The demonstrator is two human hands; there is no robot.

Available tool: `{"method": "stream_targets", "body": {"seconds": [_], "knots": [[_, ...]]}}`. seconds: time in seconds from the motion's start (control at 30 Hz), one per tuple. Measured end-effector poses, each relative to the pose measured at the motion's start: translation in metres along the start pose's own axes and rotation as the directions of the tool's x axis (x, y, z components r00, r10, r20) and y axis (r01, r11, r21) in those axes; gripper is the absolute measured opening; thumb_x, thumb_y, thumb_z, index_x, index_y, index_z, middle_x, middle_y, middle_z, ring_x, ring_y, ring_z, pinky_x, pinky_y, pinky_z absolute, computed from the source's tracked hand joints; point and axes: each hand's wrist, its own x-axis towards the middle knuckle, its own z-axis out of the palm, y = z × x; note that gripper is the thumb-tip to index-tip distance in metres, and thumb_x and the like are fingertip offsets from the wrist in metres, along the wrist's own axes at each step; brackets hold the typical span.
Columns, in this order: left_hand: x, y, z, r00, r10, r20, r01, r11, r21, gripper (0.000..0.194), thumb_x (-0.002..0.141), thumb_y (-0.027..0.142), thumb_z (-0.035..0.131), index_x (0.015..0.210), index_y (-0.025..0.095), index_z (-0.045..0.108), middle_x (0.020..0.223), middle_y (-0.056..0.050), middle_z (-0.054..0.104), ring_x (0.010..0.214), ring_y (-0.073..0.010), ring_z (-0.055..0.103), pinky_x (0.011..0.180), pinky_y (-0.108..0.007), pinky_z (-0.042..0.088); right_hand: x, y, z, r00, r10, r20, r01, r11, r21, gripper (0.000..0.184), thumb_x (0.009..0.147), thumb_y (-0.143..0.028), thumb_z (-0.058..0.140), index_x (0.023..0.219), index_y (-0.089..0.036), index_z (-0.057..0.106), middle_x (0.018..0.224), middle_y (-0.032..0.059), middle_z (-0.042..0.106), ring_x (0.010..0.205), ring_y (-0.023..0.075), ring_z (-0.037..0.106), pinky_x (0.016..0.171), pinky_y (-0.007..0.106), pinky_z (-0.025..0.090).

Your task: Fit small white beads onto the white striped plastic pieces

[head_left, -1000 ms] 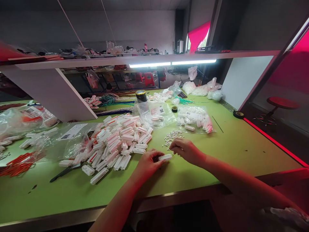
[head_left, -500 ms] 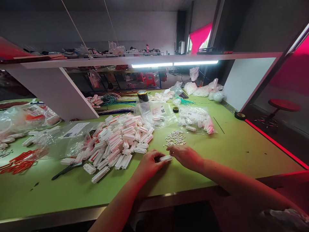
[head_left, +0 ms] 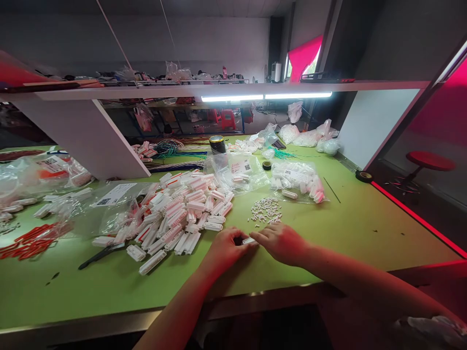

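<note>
My left hand grips a white plastic connector housing between thumb and fingers, just above the green table top. Over the housing's right end, my right hand is closed, its fingertips pressed together against the face with the openings. Whatever lies between those fingertips is hidden. Just beyond my hands is a loose scatter of tiny white plugs. To the left of them spreads a large heap of similar white connector housings.
Clear bags and a bag of white parts lie behind the plugs. Black-handled scissors and orange strips are at the left. Black tape rolls stand about. A lit shelf spans overhead.
My right hand has come from the plug scatter toward me, down onto the housing's right end, covering part of it. My left hand has kept its hold on the housing.
</note>
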Motion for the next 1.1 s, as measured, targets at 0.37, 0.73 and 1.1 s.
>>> {"method": "stream_targets", "body": {"seconds": [0.37, 0.73, 1.1], "knots": [[-0.005, 0.001, -0.001, 0.99, -0.063, 0.13, 0.062, 0.998, 0.015, 0.034, 0.075, 0.055, 0.071, 0.073, 0.02, 0.069, 0.076, -0.001, 0.07, 0.074, -0.0203, 0.061, 0.063, -0.028, 0.041, 0.0, 0.038, -0.015, 0.937, 0.349, -0.016, -0.342, 0.926, 0.161, 0.019, 0.098, -0.018, 0.055, 0.092, -0.019, 0.074, 0.09, 0.0067, 0.075, 0.079, 0.0177, 0.065, 0.068, 0.026, 0.04], [-0.001, -0.002, 0.006, 0.996, 0.024, 0.081, -0.027, 0.999, 0.035, 0.016, 0.073, 0.036, 0.073, 0.079, 0.022, 0.073, 0.085, -0.003, 0.071, 0.077, -0.0203, 0.061, 0.072, -0.03, 0.045, 0.004, 0.03, -0.011, 0.919, 0.382, 0.096, -0.393, 0.878, 0.273, 0.016, 0.094, -0.013, 0.059, 0.087, -0.018, 0.072, 0.09, 0.0055, 0.071, 0.082, 0.0171, 0.062, 0.074, 0.026, 0.041], [0.0, 0.001, 0.004, 0.998, 0.007, 0.061, -0.008, 1.0, 0.025, 0.017, 0.071, 0.037, 0.074, 0.079, 0.022, 0.074, 0.085, -0.003, 0.072, 0.077, -0.021, 0.062, 0.072, -0.03, 0.046, 0.009, 0.026, -0.008, 0.896, 0.405, 0.184, -0.44, 0.867, 0.234, 0.016, 0.094, -0.01, 0.058, 0.09, -0.018, 0.071, 0.097, 0.0053, 0.069, 0.086, 0.0165, 0.062, 0.072, 0.025, 0.038]]}}
